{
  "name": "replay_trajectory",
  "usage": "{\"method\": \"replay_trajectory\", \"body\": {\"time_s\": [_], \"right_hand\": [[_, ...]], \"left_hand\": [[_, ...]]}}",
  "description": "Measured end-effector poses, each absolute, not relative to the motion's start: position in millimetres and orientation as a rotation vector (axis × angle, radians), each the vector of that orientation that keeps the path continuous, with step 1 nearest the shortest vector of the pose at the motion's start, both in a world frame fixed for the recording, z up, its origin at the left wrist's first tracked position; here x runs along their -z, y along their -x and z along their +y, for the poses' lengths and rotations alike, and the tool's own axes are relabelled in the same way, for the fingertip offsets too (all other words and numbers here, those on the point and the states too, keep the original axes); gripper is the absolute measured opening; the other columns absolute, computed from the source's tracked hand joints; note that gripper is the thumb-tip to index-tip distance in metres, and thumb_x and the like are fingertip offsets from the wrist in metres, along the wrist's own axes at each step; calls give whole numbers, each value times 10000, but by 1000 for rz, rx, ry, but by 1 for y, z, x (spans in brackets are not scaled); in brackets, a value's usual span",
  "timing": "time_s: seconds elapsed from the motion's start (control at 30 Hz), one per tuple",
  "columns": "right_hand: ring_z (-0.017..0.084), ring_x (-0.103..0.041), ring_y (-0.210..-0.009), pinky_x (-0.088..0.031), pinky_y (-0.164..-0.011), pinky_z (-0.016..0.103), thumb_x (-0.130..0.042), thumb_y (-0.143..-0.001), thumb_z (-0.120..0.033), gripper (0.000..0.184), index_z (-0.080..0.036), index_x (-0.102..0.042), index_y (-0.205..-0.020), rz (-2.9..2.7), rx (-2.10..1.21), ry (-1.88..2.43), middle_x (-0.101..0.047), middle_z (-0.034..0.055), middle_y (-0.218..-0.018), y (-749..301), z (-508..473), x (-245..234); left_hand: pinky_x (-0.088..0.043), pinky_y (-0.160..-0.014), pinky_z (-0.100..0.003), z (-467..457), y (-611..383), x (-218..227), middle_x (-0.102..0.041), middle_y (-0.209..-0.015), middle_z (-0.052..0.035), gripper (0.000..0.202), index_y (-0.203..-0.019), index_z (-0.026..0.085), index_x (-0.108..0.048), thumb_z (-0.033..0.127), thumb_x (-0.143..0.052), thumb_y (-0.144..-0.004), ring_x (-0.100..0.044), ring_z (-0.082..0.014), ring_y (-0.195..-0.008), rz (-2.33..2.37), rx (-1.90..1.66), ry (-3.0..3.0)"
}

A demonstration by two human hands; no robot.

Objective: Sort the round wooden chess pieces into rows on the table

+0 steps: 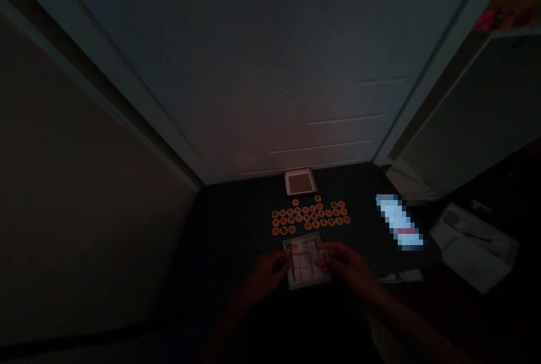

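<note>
A shallow, pale square box (305, 285) with pinkish lines inside lies at the near edge of the dark table. My left hand (270, 271) is curled at the box's left side, its fingertips closed on the edge. Over the right side, my right hand (344, 265) pinches a round Chinese chess piece (323, 253) with a dark character, between thumb and fingers. Another round piece (289, 246) shows in the box's upper left corner. Just beyond the box, several round pieces (307, 218) with red or dark characters lie flat in loose rows.
Behind the rows a square lid or tray (300, 183) rests near the pale panel (253, 71). A bright, pixelated phone-like object (399, 222) lies on the table's (228, 217) right side. A white box (477, 248) with things in it stands further right. The scene is very dim.
</note>
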State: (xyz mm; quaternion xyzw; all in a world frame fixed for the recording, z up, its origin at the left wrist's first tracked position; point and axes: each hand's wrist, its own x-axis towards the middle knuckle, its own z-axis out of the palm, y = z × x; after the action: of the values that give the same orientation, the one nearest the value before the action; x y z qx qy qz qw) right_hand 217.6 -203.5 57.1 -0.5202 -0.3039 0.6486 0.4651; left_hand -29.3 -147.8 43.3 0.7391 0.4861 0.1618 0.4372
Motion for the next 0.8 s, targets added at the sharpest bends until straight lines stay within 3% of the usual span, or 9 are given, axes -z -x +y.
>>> {"method": "replay_trajectory", "body": {"time_s": [0.23, 0.4, 0.6, 0.8], "right_hand": [[253, -722, -853, -557, -816, 401, -870, -640, -521, 497, -231, -710, -1009, -710, -1549, 1316, -748, 41, -928, -232, -211, -51], [272, -734, -905, -553, -866, 426, -843, -684, -554, 499, -228, -711, -1038, -750, -1549, 1321, -749, 64, -973, -246, -217, -46], [264, -733, -894, -544, -851, 399, -788, -771, -545, 469, -231, -708, -1110, -859, -1497, 1347, -757, 71, -987, -250, -219, -45], [267, -711, -908, -546, -839, 404, -738, -808, -555, 417, -251, -725, -1093, -987, -1392, 1384, -759, 66, -989, -235, -223, -48]], "left_hand": [[-441, -673, -253, -140, 27, -46, -724, -824, -34, 292, -899, 200, -732, 401, -527, -953, -618, -174, -714, 1192, -383, -1881], [-435, -651, -244, -141, 27, -52, -730, -847, -28, 292, -956, 224, -739, 408, -512, -966, -628, -178, -725, 1163, -377, -1914], [-452, -718, -262, -149, 5, -59, -735, -861, -33, 277, -903, 225, -735, 393, -527, -971, -648, -186, -761, 1099, -431, -1951], [-477, -764, -283, -160, -29, -68, -759, -973, -42, 230, -1045, 236, -725, 389, -585, -943, -671, -204, -843, 986, -410, -1848]]}}
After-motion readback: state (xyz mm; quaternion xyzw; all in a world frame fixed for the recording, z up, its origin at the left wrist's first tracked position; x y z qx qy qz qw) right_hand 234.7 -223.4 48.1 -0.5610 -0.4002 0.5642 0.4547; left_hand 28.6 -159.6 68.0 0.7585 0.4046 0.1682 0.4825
